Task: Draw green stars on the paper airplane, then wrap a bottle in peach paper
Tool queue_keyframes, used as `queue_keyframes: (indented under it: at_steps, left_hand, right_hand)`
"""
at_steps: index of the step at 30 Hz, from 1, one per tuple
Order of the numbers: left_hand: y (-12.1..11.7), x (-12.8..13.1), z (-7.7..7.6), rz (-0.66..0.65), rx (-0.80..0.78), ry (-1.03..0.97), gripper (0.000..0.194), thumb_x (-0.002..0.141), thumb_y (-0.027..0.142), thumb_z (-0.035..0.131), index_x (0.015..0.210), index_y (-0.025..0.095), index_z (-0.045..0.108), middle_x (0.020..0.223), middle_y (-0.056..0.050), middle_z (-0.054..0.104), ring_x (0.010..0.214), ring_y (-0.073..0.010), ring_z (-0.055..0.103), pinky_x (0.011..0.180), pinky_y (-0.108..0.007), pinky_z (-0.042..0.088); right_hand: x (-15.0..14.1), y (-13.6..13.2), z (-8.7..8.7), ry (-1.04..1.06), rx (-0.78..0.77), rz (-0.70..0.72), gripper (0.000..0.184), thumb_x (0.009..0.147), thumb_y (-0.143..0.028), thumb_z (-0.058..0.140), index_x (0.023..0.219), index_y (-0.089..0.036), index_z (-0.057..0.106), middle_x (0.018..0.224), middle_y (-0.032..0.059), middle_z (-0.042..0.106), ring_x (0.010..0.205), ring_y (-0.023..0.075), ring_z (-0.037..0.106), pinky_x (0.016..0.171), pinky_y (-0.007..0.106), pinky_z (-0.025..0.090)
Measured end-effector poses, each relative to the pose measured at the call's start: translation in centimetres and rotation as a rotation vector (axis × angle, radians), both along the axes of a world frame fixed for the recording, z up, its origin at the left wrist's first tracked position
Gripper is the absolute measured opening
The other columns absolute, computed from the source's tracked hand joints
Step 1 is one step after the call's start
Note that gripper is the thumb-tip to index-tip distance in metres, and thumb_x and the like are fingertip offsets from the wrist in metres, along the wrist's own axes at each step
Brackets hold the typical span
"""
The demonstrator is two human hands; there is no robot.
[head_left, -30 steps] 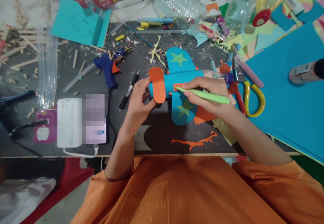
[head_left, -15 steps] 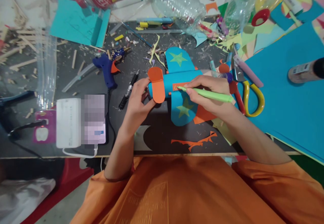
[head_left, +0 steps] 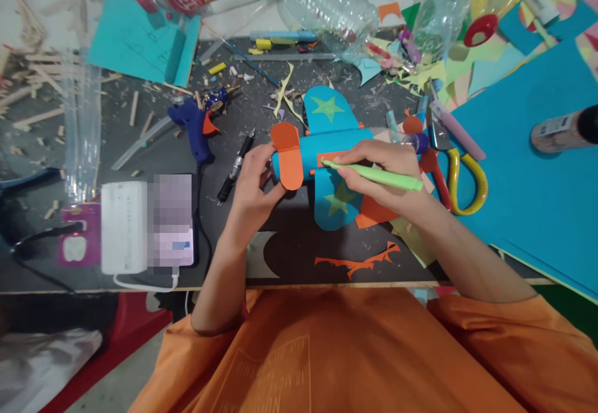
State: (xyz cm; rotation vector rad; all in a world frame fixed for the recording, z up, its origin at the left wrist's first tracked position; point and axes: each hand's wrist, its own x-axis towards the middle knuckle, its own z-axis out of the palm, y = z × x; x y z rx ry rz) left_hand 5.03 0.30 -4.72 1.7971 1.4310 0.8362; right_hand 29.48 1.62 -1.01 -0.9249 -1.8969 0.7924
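A blue paper toy airplane (head_left: 308, 146) lies in front of me, its wings marked with yellow-green stars and its tail piece (head_left: 290, 165) orange. My left hand (head_left: 255, 182) grips the tail end, thumb below and fingers above. Pinched in my right hand (head_left: 385, 167) is a light green pen (head_left: 390, 176). Its tip touches the left part of an orange strip (head_left: 326, 156) on the airplane's body. The right hand covers the rest of the strip and part of the airplane's front. Marks under the tip are too small to read.
A blue glue gun (head_left: 191, 128) and a black pen (head_left: 237, 167) lie left of the airplane. Scissors (head_left: 477, 182) with red and yellow handles rest at right, beside blue sheets (head_left: 527, 170). Plastic bottles (head_left: 327, 8) lie at the back. A phone (head_left: 175, 251) and orange scraps (head_left: 359, 262) sit near the front edge.
The pen tip moved slightly right along the orange strip, then back left. My left hand keeps its hold on the airplane's tail. The whole view shifts slightly.
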Motion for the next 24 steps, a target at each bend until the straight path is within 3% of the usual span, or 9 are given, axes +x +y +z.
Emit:
queue_keyframes:
  at_steps: [13, 19, 24]
  left_hand:
    - [-0.04, 0.05, 0.13, 0.004, 0.012, -0.013, 0.048, 0.089, 0.041, 0.063, 0.134, 0.029, 0.053, 0.14, -0.009, 0.055, 0.13, -0.0258, 0.058, 0.098, -0.034, 0.056]
    - [-0.02, 0.06, 0.13, 0.013, 0.012, -0.01, 0.048, 0.089, 0.038, 0.063, 0.135, 0.029, 0.053, 0.14, -0.01, 0.055, 0.13, -0.0249, 0.058, 0.097, -0.032, 0.056]
    - [-0.01, 0.15, 0.32, 0.014, 0.002, -0.016, 0.047, 0.088, 0.04, 0.064, 0.133, 0.028, 0.054, 0.139, -0.01, 0.056, 0.129, -0.0251, 0.058, 0.097, -0.033, 0.056]
  right_hand:
    - [-0.12, -0.13, -0.21, 0.036, -0.002, -0.038, 0.012, 0.094, -0.023, 0.064, 0.088, -0.021, 0.073, 0.076, 0.0014, 0.074, 0.064, 0.0123, 0.065, 0.058, 0.025, 0.05]
    - [0.11, 0.0, -0.15, -0.008, 0.001, 0.0, 0.013, 0.093, -0.026, 0.063, 0.085, -0.021, 0.073, 0.071, 0.0004, 0.072, 0.06, 0.0123, 0.062, 0.057, 0.026, 0.049]
    - [0.01, -0.07, -0.1, -0.021, -0.021, -0.055, 0.018, 0.095, -0.031, 0.061, 0.087, -0.021, 0.074, 0.074, 0.0019, 0.073, 0.06, 0.013, 0.062, 0.056, 0.027, 0.049]
